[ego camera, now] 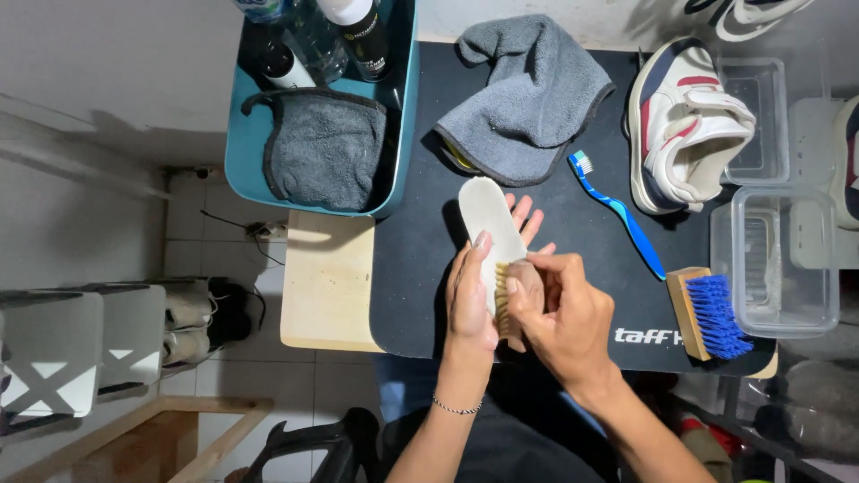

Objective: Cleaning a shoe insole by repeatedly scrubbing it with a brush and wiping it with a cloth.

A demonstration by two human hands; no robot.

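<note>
Leftmost on the worktop sits a teal tub (234,161), its wall rising above the pale wooden board (327,282) beside it. Inside it, a grey microfibre mitt (322,148) lies slumped over the front, and several bottles (344,36) stand upright behind it, packed close so none tips.

Next comes the black mat (412,268), which covers most of the table and lies under the work. Over it the left hand (470,300) holds a pale shoe insole (488,219) from beneath, fingers spread along its underside and thumb closed on its near edge, so the flat face is offered upward and steady. The right hand (564,317) is wrapped tight around a small wooden brush (514,300), bristles pressed against the insole's lower end; that grip seems chosen for firm scrubbing.

Behind them a crumpled grey towel (528,89) lies heaped on the mat. Further right, a blue toothbrush (617,210) rests at a slant, and a blue-bristled scrubbing brush (707,313) lies on its side near the mat's corner, both within easy reach. A white trainer with red and navy trim (684,125) lies on its side. At the far right stand clear plastic tubs (787,268); whether they hold anything I cannot tell.
</note>
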